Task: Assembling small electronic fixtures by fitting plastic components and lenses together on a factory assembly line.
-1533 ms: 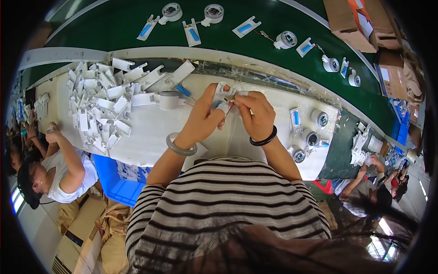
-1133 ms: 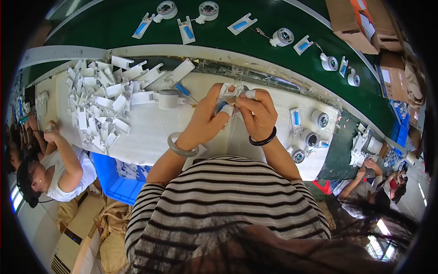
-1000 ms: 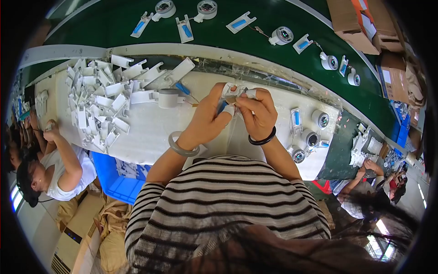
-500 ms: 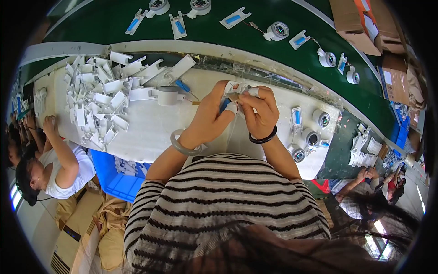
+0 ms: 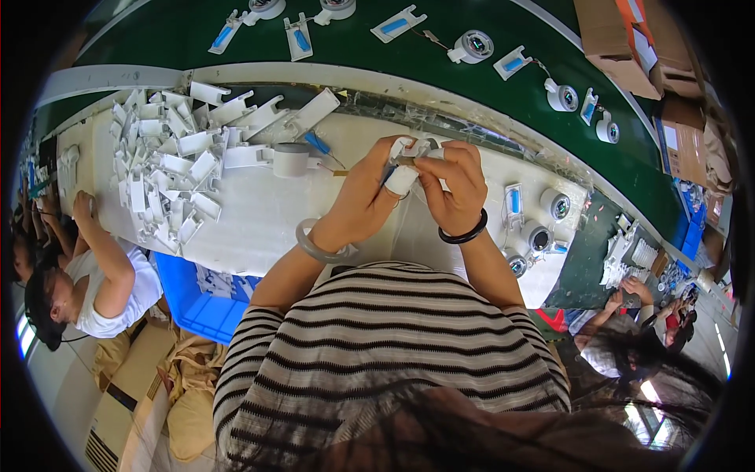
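My left hand [image 5: 355, 200] is closed around a small white plastic housing [image 5: 399, 148], with a dark blue part partly showing beside the thumb. A white covering wraps the tip of that thumb. My right hand [image 5: 458, 189] pinches the other end of the housing, fingertips meeting the left hand's. What lies between the fingertips is too small to make out. Left of my hands, a white round-headed unit [image 5: 291, 160] lies on the worktable [image 5: 267, 208], near a blue wrapped piece [image 5: 317, 142] with thin wires.
A heap of white plastic housings [image 5: 169, 165] covers the table's left. Several round units [image 5: 556, 204] lie at right. Beyond a raised ledge, a green belt [image 5: 543, 47] carries wired units. A blue bin [image 5: 193, 295] stands below the left edge; a co-worker [image 5: 118, 287] sits beyond it.
My left thumb has shifted and straightened along the housing, and my right fingers have moved slightly. The units on the green belt have drifted a little to the left.
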Demonstrator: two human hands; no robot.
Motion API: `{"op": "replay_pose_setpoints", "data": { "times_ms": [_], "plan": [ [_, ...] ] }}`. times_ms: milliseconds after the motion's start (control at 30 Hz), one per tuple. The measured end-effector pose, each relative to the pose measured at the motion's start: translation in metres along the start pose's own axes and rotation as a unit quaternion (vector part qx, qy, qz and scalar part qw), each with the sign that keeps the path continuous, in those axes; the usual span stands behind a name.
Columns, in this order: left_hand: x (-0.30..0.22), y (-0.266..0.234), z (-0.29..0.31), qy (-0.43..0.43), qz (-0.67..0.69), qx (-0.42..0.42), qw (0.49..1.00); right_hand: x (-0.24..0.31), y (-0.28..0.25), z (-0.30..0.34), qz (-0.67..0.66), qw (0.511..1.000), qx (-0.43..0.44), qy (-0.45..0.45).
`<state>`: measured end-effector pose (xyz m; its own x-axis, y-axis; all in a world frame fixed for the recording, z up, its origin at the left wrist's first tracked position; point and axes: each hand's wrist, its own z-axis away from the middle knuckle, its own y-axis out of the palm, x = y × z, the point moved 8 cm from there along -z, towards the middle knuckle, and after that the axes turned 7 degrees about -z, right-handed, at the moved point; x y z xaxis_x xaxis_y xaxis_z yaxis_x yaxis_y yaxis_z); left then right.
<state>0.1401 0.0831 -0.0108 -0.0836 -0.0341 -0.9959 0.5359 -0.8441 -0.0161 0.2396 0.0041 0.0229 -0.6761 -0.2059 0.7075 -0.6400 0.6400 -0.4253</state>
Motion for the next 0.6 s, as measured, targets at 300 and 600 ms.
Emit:
{"op": "replay_pose_setpoints", "data": {
  "times_ms": [300,600],
  "plan": [
    [0.002,-0.002,-0.001,-0.027,-0.041,0.007,0.999,-0.001,0.003,0.0,-0.004,1.0,0.0,0.0],
    [0.009,-0.007,-0.005,-0.027,-0.098,-0.052,0.993,-0.001,0.007,0.002,0.009,1.0,-0.007,0.007]
  ]
}}
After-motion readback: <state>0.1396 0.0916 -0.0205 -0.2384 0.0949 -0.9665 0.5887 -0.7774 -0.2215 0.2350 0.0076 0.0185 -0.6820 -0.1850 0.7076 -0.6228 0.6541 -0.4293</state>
